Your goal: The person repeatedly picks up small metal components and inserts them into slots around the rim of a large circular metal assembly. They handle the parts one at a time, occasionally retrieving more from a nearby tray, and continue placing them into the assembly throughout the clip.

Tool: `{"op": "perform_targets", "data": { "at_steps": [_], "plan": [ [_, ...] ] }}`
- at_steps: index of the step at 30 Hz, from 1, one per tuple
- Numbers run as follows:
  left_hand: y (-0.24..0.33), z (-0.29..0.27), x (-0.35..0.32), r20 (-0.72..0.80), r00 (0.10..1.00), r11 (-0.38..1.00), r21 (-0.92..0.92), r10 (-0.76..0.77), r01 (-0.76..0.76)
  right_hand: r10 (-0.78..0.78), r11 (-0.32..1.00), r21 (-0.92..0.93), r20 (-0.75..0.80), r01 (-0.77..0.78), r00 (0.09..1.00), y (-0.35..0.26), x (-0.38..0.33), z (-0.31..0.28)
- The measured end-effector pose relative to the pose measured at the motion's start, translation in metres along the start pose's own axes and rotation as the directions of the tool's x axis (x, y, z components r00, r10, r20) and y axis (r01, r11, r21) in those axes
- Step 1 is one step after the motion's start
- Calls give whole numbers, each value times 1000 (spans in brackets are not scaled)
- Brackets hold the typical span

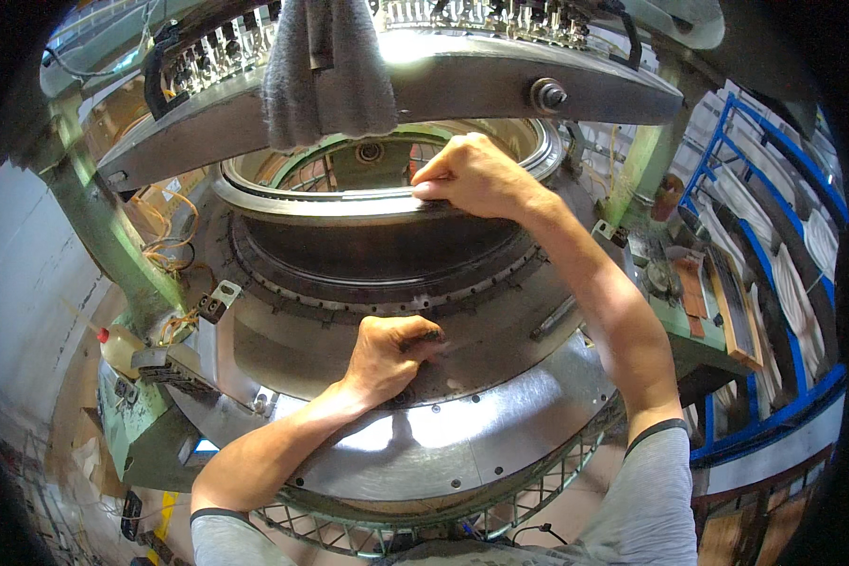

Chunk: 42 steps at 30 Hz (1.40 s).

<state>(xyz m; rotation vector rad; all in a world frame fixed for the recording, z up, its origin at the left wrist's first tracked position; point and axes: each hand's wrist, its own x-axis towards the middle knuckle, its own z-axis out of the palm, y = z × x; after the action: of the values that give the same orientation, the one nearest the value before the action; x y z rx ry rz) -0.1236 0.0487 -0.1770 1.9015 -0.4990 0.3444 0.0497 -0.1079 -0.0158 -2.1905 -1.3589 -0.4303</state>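
A large round metal machine that looks like a circular knitting machine fills the middle. At the near edge of its raised ring, my right hand is closed in a pinch, thumb and forefinger touching the rim. Whatever lies between those fingertips is too small to name. Lower down, my left hand is curled shut above the wide sloping metal bed. Something dark and blurred shows at its thumb and fingers, and I cannot make out what it is.
A grey cloth hangs over the thick curved metal beam above the ring. Green posts flank the machine. At left stands a bottle with a red cap; at right, a blue rack holds pale fabric.
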Motion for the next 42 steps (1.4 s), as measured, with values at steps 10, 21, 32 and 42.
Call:
{"op": "perform_targets", "data": {
  "at_steps": [10, 21, 32, 42],
  "plan": [
    [1, 2, -1, -1, 1000, 1000, 9, -25, 25, -60, 998, 17, -130, 62, 990, 16, -21, -22],
    [0, 1, 1, 4, 1000, 1000, -11, -21, 21, -201, 977, -103, -154, 187, 967, 20, -51, -1],
    [2, 2, 2, 0, 1000, 1000, 23, -14, 14, -239, 965, -164, -217, 206, 946, 22, -58, 5],
    [2, 2, 1, 5, 1000, 999, 43, -23, 22, -176, 981, -117, -184, 156, 967, 22, -59, 1]
  ]
}}
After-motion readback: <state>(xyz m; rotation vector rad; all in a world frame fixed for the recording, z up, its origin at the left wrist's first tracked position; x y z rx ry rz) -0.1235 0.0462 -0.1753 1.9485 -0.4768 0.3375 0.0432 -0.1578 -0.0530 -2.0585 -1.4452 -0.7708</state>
